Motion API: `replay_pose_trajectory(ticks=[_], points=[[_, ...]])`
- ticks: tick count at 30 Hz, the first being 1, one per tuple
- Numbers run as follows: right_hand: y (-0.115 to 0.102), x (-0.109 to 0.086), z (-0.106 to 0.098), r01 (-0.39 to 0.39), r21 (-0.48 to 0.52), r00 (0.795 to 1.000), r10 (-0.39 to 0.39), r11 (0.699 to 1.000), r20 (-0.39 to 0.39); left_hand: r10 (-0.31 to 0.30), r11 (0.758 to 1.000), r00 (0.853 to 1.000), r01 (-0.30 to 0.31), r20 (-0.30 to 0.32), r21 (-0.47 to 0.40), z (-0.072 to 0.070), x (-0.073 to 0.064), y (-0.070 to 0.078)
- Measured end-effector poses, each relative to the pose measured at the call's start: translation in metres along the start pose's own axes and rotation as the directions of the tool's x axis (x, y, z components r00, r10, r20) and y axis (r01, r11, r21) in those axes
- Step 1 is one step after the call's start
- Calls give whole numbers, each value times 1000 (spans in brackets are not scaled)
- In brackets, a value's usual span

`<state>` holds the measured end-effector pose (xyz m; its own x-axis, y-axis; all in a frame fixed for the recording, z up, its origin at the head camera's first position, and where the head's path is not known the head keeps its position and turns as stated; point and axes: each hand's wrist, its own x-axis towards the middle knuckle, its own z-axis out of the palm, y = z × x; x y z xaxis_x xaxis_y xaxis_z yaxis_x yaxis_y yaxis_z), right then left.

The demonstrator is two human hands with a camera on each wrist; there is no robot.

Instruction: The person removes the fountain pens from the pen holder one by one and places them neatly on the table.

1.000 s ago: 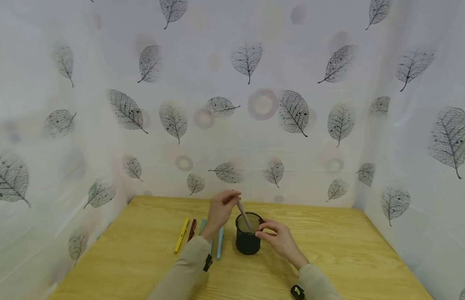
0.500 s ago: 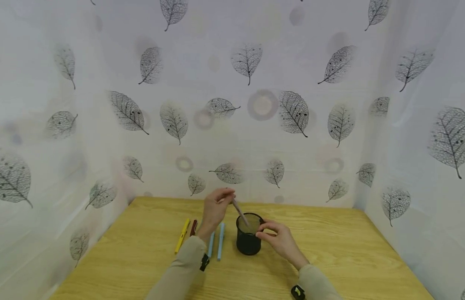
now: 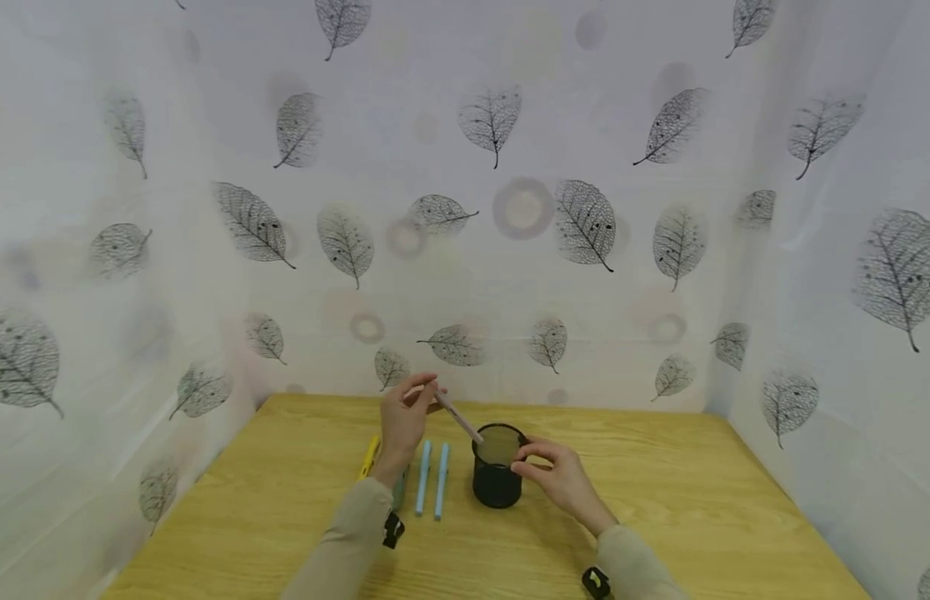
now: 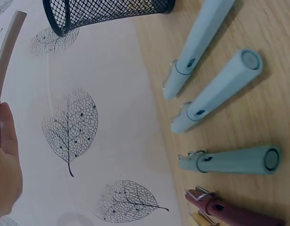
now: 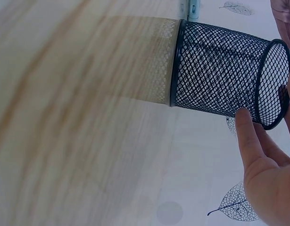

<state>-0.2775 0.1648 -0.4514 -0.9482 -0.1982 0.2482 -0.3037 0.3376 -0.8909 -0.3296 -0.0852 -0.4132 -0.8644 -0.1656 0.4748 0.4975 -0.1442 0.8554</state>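
Observation:
In the head view my left hand (image 3: 403, 421) pinches a pale pinkish-grey pen (image 3: 457, 414) near its upper end. The pen slants down to the right, its lower end at the left rim of a black mesh pen holder (image 3: 497, 487). That pen (image 4: 9, 49) also shows at the left edge of the left wrist view. My right hand (image 3: 561, 482) grips the holder's rim from the right, thumb and fingers on either side of the wall. The holder (image 5: 220, 70) stands upright on the table; no other pen is visible in it.
Left of the holder lie two light blue pens (image 4: 218, 92), a teal pen (image 4: 239, 160), a dark red pen (image 4: 234, 209) and a yellow pen (image 3: 370, 457), roughly side by side. The wooden table (image 3: 697, 500) meets leaf-printed curtains (image 3: 622, 350) behind and at both sides.
My left hand has moved left, and the pen's lower end has come up from inside the holder to its rim. The light blue pens are uncovered. My right hand has stayed put.

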Motion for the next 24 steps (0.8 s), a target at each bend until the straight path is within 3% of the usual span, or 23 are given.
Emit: replay_pose_trajectory(ticks=[4,9,13,18,24], points=[[-18,-7,-4,7,-3,1000,-7,1000,12,-29,1000,1000,30,9,-5,-10,-1,-3],[-25,-10,-6,-3,7,1000,3,1000,14,-104,994,992,102,74,28,-25,-2,-7],[-13,-5,-4,-13,13,1000,13,1000,8,-158,984,982,147,105,104,-37,-2,-10],[13,4,1,-5,16,1000,5,1000,-2,-227,963,969,209,97,168,-51,-2,-11],[21,7,0,2,29,1000,-2,1000,14,-255,952,963,235,85,198,-66,0,-9]])
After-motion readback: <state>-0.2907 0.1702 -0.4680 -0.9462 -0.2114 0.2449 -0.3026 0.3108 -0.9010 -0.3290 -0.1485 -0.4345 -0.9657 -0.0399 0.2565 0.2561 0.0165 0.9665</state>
